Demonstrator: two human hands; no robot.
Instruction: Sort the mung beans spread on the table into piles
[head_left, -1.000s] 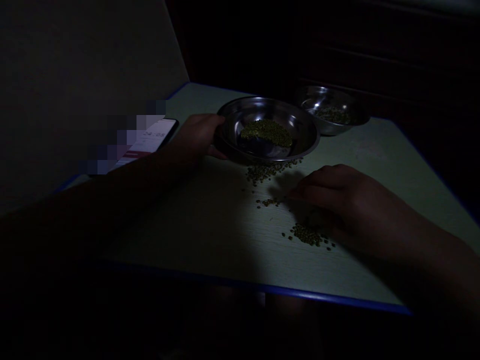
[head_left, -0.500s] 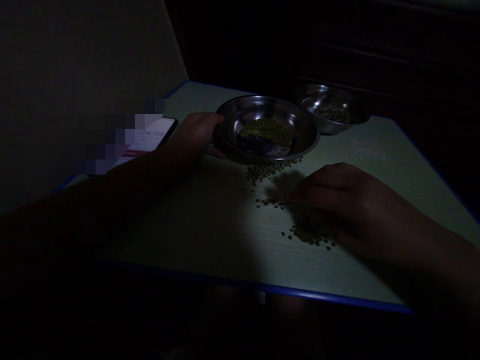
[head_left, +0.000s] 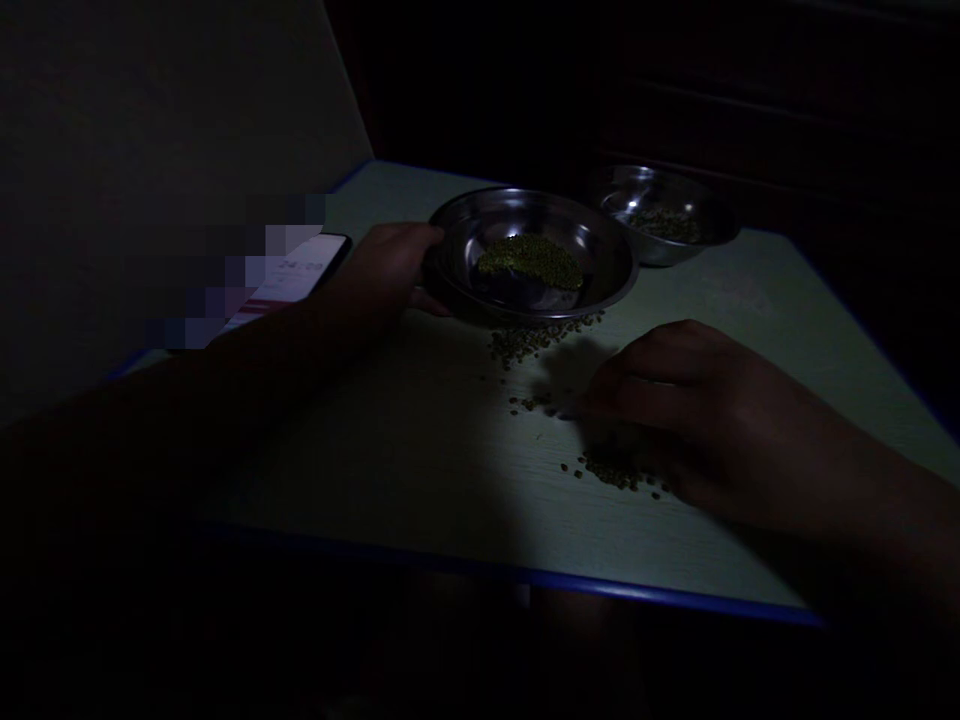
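My left hand (head_left: 386, 272) grips the left rim of a steel dish (head_left: 600, 262) that holds a heap of small green beans (head_left: 531, 259). My right hand (head_left: 679, 400) rests on the pale green table (head_left: 420, 450), fingers curled and pointing left at a few loose beans (head_left: 531, 403). More spilled beans (head_left: 534, 340) lie just in front of the dish, and another small pile (head_left: 611, 472) lies under my right palm. Whether the right fingers pinch a bean is too dark to make out.
A second steel bowl (head_left: 701, 205) with some beans stands at the back right. A lit phone (head_left: 296, 275) lies at the left beside my left wrist. The table has a blue edge (head_left: 600, 588) close to me; a wall rises on the left.
My right hand has crept slightly left over the few loose beans. My left hand and the dish have stayed put.
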